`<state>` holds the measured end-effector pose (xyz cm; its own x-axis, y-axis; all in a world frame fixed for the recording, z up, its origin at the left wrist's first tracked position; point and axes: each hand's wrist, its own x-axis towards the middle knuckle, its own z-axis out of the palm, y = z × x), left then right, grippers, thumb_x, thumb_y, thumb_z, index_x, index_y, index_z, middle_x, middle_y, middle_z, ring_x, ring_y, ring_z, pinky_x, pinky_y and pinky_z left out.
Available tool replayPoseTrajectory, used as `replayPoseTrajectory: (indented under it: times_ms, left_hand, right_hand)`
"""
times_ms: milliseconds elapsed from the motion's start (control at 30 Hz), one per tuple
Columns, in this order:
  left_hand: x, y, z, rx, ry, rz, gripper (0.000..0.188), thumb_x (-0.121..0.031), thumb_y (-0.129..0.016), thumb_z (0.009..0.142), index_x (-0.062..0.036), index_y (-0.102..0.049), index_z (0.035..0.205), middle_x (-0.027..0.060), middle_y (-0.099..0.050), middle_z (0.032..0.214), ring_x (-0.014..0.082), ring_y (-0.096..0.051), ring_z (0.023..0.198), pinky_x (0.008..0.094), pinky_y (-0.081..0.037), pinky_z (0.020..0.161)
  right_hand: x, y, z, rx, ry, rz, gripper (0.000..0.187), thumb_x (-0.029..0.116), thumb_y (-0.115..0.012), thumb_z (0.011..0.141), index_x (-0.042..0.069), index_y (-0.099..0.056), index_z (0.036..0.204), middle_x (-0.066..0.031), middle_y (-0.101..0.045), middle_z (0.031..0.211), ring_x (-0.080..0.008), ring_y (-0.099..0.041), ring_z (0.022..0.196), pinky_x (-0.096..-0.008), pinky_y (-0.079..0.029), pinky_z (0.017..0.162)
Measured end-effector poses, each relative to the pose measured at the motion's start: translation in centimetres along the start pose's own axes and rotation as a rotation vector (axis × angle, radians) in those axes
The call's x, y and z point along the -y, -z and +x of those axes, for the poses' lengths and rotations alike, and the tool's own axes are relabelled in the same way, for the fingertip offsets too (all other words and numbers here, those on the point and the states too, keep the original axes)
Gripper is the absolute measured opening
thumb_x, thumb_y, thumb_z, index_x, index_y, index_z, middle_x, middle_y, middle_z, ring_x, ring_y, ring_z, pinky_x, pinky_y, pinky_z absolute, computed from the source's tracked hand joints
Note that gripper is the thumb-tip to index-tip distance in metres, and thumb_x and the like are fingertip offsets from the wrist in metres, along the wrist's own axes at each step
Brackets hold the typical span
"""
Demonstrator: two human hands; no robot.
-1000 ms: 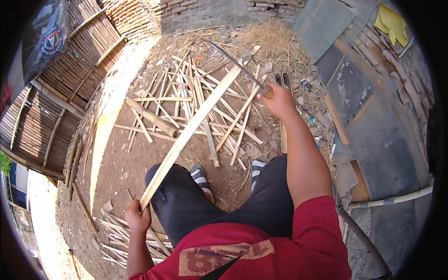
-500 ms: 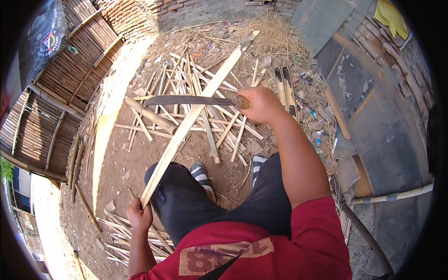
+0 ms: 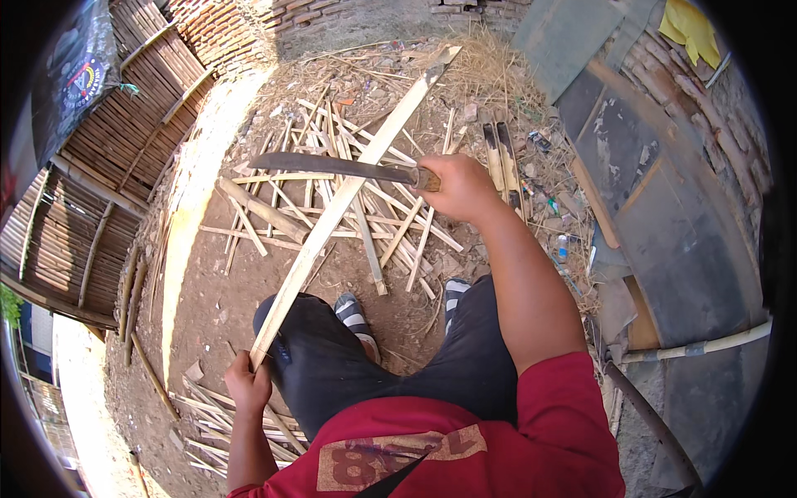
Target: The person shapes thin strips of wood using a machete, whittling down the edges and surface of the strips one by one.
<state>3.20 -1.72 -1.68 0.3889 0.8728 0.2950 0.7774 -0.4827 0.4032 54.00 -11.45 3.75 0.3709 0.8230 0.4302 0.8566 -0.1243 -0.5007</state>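
My left hand [image 3: 248, 382] is closed round the lower end of a long, pale bamboo strip [image 3: 325, 224], which slants up and away to the right past my left knee. In my right hand [image 3: 457, 187] is the wooden handle of a machete [image 3: 332, 165]. Its long dark blade points left and crosses the strip at about the middle. Whether the edge touches the strip or passes just above it, I cannot tell. Beneath them, many split bamboo strips [image 3: 369, 241] lie criss-crossed on the dirt. A thicker round stick [image 3: 264, 211] rests at the pile's left side.
More thin strips [image 3: 220, 423] lie beside my left hip. Two blackened bamboo pieces [image 3: 504, 166] are on the ground at the right. Dark boards [image 3: 672, 224] lean along the right side, and a woven bamboo wall [image 3: 149, 91] stands at the left.
The machete's blade tip has risen slightly, so the blade now slopes up toward the left. My left hand and the bamboo strip have barely moved.
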Motion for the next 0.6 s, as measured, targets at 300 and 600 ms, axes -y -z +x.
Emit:
replayPoseTrajectory:
  times_ms: [300,600]
  left_hand:
    - [-0.8,0.7,-0.4,-0.017,0.023,0.048,0.027,-0.012,-0.068,0.082,-0.0001,-0.047,0.071,0.0202,-0.048,0.058,0.0331,-0.047,0.050,0.0427,-0.038,0.051]
    - [0.0,-0.6,0.1,-0.022,0.025,-0.066,0.031,-0.016,-0.072,0.088,-0.0001,-0.050,0.073,0.0162,-0.047,0.057,0.0215,-0.045,0.051,0.0399,-0.036,0.051]
  right_hand:
    - [-5.1,0.4,0.2,-0.194,-0.323,0.063,0.049,0.034,-0.080,0.082,0.007,-0.071,0.122,-0.0215,-0.074,0.103,-0.0375,-0.071,0.101,-0.0448,-0.056,0.088]
    - [-1.0,0.9,0.4,-0.082,-0.220,0.098,0.050,0.031,-0.080,0.082,0.007,-0.070,0.124,-0.0216,-0.073,0.103,-0.0379,-0.071,0.098,-0.0456,-0.056,0.086]
